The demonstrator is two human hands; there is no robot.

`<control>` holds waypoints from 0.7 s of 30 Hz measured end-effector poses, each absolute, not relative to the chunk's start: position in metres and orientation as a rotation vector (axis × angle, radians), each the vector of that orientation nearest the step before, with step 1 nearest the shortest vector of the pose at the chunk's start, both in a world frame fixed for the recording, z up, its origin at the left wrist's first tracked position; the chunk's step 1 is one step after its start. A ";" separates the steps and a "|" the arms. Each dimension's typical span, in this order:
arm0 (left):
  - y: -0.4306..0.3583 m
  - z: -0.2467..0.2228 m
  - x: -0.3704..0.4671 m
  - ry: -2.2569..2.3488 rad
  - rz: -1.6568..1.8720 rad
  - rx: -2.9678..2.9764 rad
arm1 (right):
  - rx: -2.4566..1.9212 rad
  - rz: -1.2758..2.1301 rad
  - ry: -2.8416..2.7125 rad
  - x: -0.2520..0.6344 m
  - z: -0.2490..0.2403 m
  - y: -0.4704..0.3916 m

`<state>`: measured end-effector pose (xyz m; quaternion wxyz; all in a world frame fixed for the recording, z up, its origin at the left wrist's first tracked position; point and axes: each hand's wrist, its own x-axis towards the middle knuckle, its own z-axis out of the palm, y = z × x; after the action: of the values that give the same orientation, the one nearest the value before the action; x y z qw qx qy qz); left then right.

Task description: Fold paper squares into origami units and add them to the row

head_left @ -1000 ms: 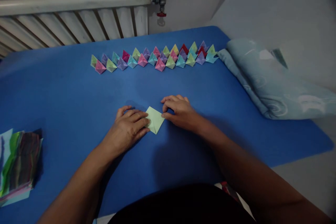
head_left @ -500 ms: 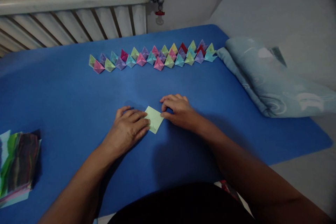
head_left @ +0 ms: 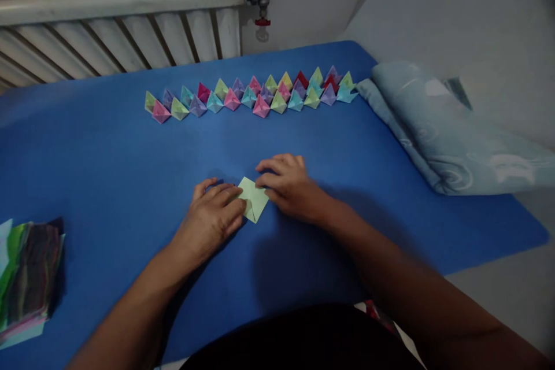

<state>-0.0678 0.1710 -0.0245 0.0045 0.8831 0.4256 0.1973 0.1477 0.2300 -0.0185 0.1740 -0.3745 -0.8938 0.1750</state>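
A small pale green square of folded paper [head_left: 255, 201] lies flat on the blue tabletop, turned so that one corner points toward me. A crease line shows near its lower left part. My left hand [head_left: 213, 214] holds the paper's left side down, with thumb and fingertips on it. At the right corner, the thumb and index finger of my right hand [head_left: 289, 186] grip the edge, while its other fingers arch above the table. The left corner is hidden beneath my left fingers.
Beyond the hands, several folded paper boats [head_left: 261, 106] in many colours stand in staggered rows. A stack of coloured paper [head_left: 32, 277] is at the left edge. A folded blue-green blanket [head_left: 451, 133] rests at the right, and a radiator [head_left: 121, 6] runs behind the table [head_left: 108, 167].
My right hand has shifted slightly left, and its index finger has come down onto the paper's right corner. My left hand stays on the paper's left side.
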 end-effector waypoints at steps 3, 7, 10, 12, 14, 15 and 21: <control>0.171 -0.023 -0.068 1.329 0.628 2.722 | -0.898 0.596 -2.641 0.142 -0.021 0.227; 0.171 -0.018 -0.068 1.341 0.639 2.660 | -0.893 0.737 -2.645 0.138 -0.024 0.225; 0.170 -0.015 -0.069 1.332 0.557 2.642 | -0.912 0.792 -2.606 0.138 -0.024 0.225; 0.169 -0.015 -0.069 1.329 0.519 2.660 | -0.910 0.813 -2.592 0.138 -0.023 0.226; 0.169 -0.016 -0.069 1.337 0.511 2.686 | -0.916 0.821 -2.587 0.138 -0.023 0.226; 0.169 -0.017 -0.069 1.342 0.514 2.696 | -0.924 0.822 -2.588 0.138 -0.023 0.226; 0.170 -0.019 -0.069 1.338 0.529 2.737 | -0.931 0.822 -2.593 0.137 -0.023 0.226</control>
<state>-0.0687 0.1697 -0.0193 0.0249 0.8849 0.4327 0.1709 0.1370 0.2259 -0.0225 0.1330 -0.3211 -0.8938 0.2835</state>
